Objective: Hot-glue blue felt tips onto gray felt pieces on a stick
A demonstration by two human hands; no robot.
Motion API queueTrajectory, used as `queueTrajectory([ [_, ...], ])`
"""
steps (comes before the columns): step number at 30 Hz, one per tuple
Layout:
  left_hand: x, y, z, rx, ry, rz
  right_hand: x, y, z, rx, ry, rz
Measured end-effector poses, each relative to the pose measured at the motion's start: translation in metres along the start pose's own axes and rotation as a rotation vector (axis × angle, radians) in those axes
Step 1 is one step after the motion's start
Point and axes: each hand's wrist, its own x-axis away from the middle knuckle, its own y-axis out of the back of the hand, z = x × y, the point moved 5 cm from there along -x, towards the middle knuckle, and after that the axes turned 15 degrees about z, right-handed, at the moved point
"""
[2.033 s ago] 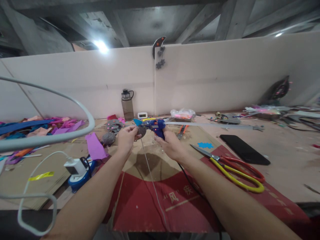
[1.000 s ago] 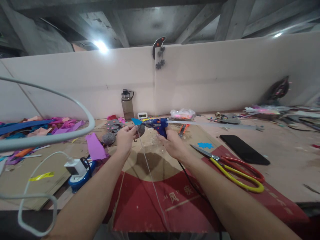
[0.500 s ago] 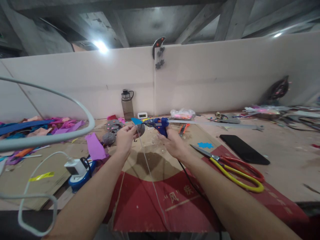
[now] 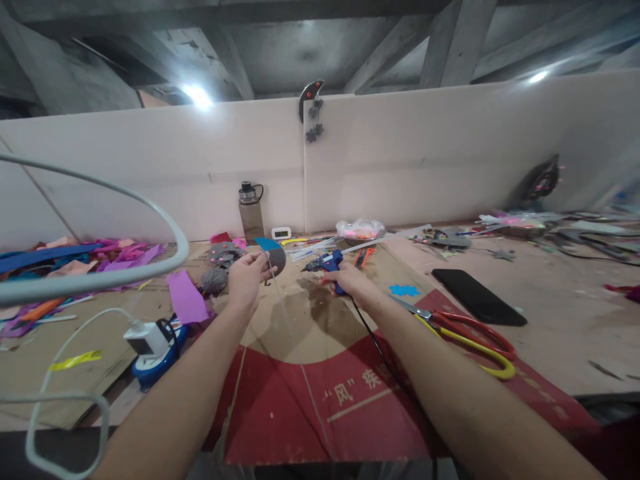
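My left hand (image 4: 247,275) is closed on a felt piece (image 4: 277,262), grey with a blue part (image 4: 267,245) at its upper left. A thin pale string (image 4: 293,327) hangs from this piece down over the cardboard. In my right hand (image 4: 351,281) is a blue hot glue gun (image 4: 329,262), fingers wrapped round its handle and nozzle pointing left. The nozzle is apart from the felt, low over the board. A black cord (image 4: 371,333) runs from the gun toward me. Left of the felt lies a ball of grey yarn (image 4: 214,281).
Scissors (image 4: 470,333) with red and yellow handles, a blue felt cutout (image 4: 405,291) and a black phone (image 4: 477,297) lie to the right. A power strip (image 4: 155,363) with a white charger (image 4: 146,338), felt scraps (image 4: 187,298) and a white cable (image 4: 170,230) occupy the left. A bottle (image 4: 251,217) stands behind.
My right hand has lowered the glue gun and drawn its nozzle back from the felt piece. My left hand still grips the felt, now with more of its grey part showing.
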Motion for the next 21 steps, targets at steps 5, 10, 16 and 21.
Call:
queueTrajectory([
  [5, 0.002, -0.002, -0.003, -0.005, -0.001, 0.007, 0.003, -0.004, 0.007, -0.225, -0.025, 0.036],
  [10, 0.004, 0.000, -0.003, -0.032, 0.006, -0.020, 0.014, -0.013, 0.034, -0.091, 0.224, 0.039],
  [16, 0.001, 0.004, 0.003, -0.095, 0.019, -0.018, 0.029, -0.027, 0.050, 0.207, 0.308, 0.014],
  [21, 0.002, 0.002, 0.002, -0.097, 0.012, -0.027, 0.029, -0.026, 0.049, 0.429, 0.331, -0.041],
])
